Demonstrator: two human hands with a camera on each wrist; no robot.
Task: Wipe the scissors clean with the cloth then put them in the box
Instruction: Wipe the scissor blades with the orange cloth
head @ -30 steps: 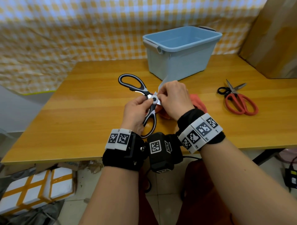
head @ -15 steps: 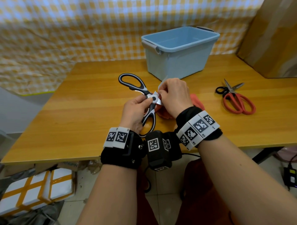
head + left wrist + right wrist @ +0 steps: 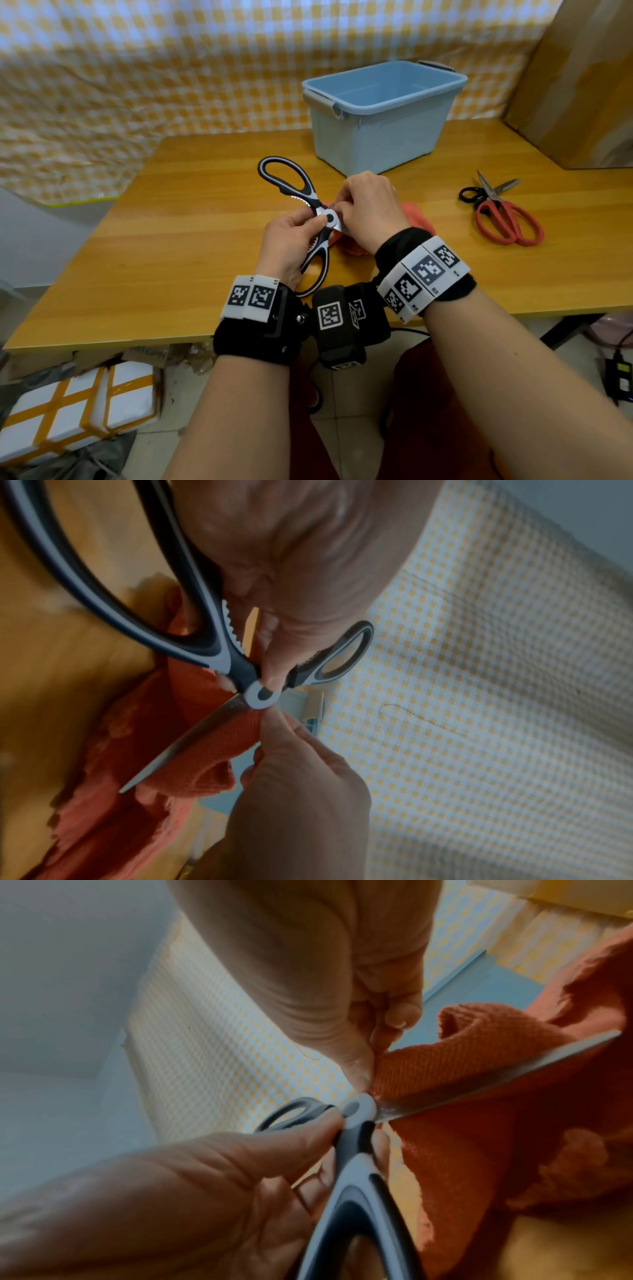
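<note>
The black-and-white kitchen scissors (image 3: 318,219) are spread wide above the table's middle. My left hand (image 3: 291,240) grips them near the pivot, thumb beside the round white pivot cap (image 3: 262,695). My right hand (image 3: 370,209) pinches the orange cloth (image 3: 462,1096) folded over one blade right at the pivot; the other blade (image 3: 178,745) lies bare across the cloth. Most of the cloth (image 3: 414,214) hangs under my right hand onto the table. The light-blue box (image 3: 383,113) stands open behind my hands.
A red-handled pair of scissors and a small black-handled pair (image 3: 500,212) lie on the wooden table (image 3: 171,240) to the right. A large cardboard box (image 3: 579,82) stands at the back right. A checked curtain hangs behind the table.
My right hand with the cloth has slid down the blade to the pivot, covering the blade tip that showed before. The left hand and scissors have barely moved.
</note>
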